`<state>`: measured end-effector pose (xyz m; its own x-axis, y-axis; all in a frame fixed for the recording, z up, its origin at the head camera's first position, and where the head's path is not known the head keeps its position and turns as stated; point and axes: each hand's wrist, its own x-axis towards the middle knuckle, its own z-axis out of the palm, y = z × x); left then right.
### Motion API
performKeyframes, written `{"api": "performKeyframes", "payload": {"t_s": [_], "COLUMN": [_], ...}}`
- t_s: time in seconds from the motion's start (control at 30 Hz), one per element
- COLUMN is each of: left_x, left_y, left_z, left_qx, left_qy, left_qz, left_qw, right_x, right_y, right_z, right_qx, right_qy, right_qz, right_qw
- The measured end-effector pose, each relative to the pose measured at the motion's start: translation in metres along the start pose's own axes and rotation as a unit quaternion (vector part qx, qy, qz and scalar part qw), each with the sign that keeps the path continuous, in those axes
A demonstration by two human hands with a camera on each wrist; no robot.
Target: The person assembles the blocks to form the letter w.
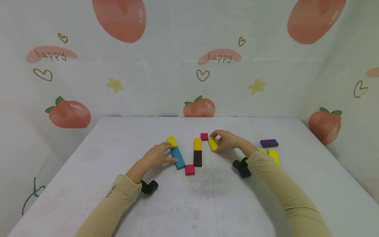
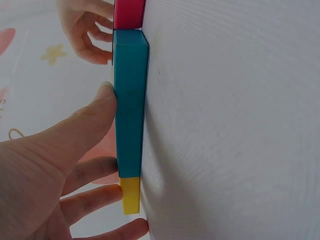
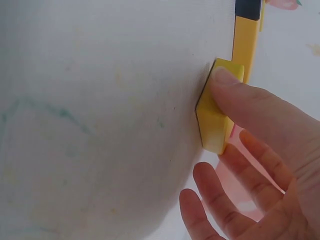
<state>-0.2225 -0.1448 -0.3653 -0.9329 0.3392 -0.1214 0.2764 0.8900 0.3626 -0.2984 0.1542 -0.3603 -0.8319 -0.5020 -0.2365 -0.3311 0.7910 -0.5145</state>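
My right hand [image 1: 228, 140] pinches a yellow block [image 1: 212, 145] lengthwise; the right wrist view shows the thumb on one end and a finger at the other. On the left, my left hand [image 1: 157, 155] touches a long blue block [image 1: 178, 158] with its thumb, and its extended fingers reach a small yellow block [image 1: 171, 140] at the far end. A red block [image 1: 190, 170] sits at the blue one's near end. In the middle, an orange-yellow block [image 1: 197, 144] and a dark brown block [image 1: 197, 158] form a straight line. Another red block [image 1: 204, 136] lies beyond, near my right fingertips.
A purple block [image 1: 269, 143] and a yellow block [image 1: 273, 156] lie to the right, partly behind the right forearm. Below the right wrist camera [image 1: 240, 164] is another dark purple block [image 1: 244, 173]. A printed cloth backdrop [image 1: 160, 72] rises behind the white table [image 1: 213, 210].
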Motion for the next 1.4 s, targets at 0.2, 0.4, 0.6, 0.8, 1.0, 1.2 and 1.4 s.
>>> {"api": "performKeyframes", "payload": {"t_s": [0.2, 0.4, 0.6, 0.8, 1.0, 1.2, 1.4], "left_x": [0.0, 0.001, 0.002, 0.001, 0.002, 0.002, 0.001], "left_y": [-0.001, -0.002, -0.002, -0.002, -0.002, -0.003, -0.001], "left_z": [0.001, 0.003, 0.003, 0.003, 0.002, 0.002, 0.0], "left_qx": [0.003, 0.001, -0.001, -0.003, -0.002, 0.002, 0.002], "left_qy": [0.0, -0.001, -0.002, -0.003, -0.001, 0.002, 0.002], "left_qz": [0.002, 0.005, 0.005, 0.007, 0.008, 0.013, 0.01], "left_qw": [1.0, 1.0, 1.0, 1.0, 1.0, 0.9999, 1.0], "right_x": [-0.001, -0.001, -0.002, -0.01, -0.029, -0.055, -0.078], "right_y": [-0.001, 0.0, 0.001, 0.003, 0.019, 0.042, 0.063], "right_z": [0.001, 0.002, 0.002, -0.007, -0.024, -0.038, -0.045], "right_qx": [0.002, 0.005, 0.002, 0.002, 0.006, 0.02, 0.01], "right_qy": [0.004, 0.005, 0.002, 0.013, 0.038, 0.055, 0.086], "right_qz": [0.01, 0.01, 0.013, -0.007, -0.03, -0.031, -0.023], "right_qw": [0.9999, 0.9999, 0.9999, 0.9999, 0.9988, 0.9978, 0.996]}}
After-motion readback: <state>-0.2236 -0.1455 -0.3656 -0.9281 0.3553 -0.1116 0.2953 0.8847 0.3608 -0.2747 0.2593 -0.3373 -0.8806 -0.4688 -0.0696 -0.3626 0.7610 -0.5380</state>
